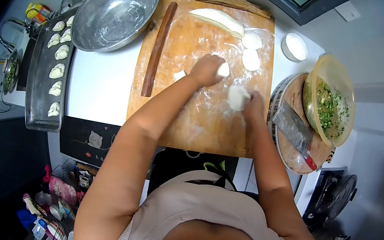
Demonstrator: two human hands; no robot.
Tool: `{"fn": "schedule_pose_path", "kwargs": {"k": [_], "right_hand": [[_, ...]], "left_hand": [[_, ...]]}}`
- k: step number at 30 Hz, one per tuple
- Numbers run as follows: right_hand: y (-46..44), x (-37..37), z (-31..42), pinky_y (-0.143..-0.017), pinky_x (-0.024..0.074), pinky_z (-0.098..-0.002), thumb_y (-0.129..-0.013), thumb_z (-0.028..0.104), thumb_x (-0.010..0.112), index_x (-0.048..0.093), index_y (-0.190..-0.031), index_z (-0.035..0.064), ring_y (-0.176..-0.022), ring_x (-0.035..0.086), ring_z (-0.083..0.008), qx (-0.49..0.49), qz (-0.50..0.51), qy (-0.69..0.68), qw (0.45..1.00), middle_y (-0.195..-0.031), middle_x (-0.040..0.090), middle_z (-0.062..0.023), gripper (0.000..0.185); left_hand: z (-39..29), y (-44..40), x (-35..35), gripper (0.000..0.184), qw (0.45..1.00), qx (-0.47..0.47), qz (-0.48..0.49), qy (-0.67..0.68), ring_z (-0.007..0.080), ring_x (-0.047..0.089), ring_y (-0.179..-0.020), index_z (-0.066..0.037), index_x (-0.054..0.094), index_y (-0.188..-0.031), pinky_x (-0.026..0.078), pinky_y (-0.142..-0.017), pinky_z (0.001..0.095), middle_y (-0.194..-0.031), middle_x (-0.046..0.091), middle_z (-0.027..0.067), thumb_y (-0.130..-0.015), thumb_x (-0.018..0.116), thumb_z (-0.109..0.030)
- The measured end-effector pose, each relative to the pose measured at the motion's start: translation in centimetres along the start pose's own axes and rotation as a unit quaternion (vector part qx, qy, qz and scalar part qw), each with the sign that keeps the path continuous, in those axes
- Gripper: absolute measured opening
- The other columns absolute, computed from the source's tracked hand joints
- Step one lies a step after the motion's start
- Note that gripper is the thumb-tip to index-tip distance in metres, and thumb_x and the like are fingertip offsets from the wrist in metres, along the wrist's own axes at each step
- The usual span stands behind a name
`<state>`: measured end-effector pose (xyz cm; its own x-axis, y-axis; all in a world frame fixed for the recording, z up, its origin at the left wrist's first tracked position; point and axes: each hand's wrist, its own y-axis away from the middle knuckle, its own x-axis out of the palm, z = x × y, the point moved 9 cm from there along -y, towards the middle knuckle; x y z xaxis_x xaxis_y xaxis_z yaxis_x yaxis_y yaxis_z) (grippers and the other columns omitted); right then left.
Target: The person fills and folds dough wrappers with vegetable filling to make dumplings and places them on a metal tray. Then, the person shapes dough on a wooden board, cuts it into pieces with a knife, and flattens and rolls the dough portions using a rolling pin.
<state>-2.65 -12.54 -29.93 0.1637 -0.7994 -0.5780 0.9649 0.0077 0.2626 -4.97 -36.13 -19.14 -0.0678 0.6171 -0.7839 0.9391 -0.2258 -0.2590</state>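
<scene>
My left hand (206, 70) is closed over the wooden board (190, 129), its fingers on a small piece of dough (223, 69). To its right, my right hand (254, 106) pinches the edge of a round dough wrapper (238, 98), slightly blurred. Another small dough piece (179, 75) lies left of my left wrist. Beyond my hands are two flat dough rounds, one nearer (251, 59) and one farther (251, 41), beside a long roll of dough (218, 20). A dark wooden rolling pin (159, 49) rests along the board's left side. Flour is scattered on the board.
A large floured metal bowl (113, 13) stands left of the board, near a dark tray (42, 84) holding several dumplings. Right are a cleaver (293, 126) on a round chopping block (287, 155), a bowl of chopped green filling (353, 106) and a small white bowl (295, 47).
</scene>
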Motion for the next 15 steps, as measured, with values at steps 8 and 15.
{"fn": "schedule_pose_path", "kwargs": {"k": [8,15], "right_hand": [[3.1,1.1,9.2,-0.113,0.0209,-0.0488,-0.086,0.023,0.06,0.047,-0.136,0.0103,-0.137,0.029,-0.0368,-0.216,-0.049,0.326,0.919,-0.142,0.042,-0.0154,0.053],[3.5,-0.9,10.6,-0.111,0.0263,-0.0465,-0.087,0.019,0.057,0.045,-0.137,0.0087,-0.132,0.037,-0.0394,-0.299,-0.055,0.202,0.931,-0.14,0.045,-0.0173,0.052]], "left_hand": [[0.9,-0.1,-1.8,0.034,0.991,-0.093,0.003,-0.101,0.0353,0.056,-0.095,-0.006,0.06,-0.099,0.046,-0.085,0.044,-0.095,0.06,0.0176,-0.07,0.069,-0.021],[-3.7,5.2,0.3,0.044,0.999,-0.023,0.028,0.034,0.035,0.055,-0.099,-0.006,0.059,-0.106,0.046,-0.088,0.0419,-0.101,0.059,0.0162,-0.065,0.073,-0.015]]}}
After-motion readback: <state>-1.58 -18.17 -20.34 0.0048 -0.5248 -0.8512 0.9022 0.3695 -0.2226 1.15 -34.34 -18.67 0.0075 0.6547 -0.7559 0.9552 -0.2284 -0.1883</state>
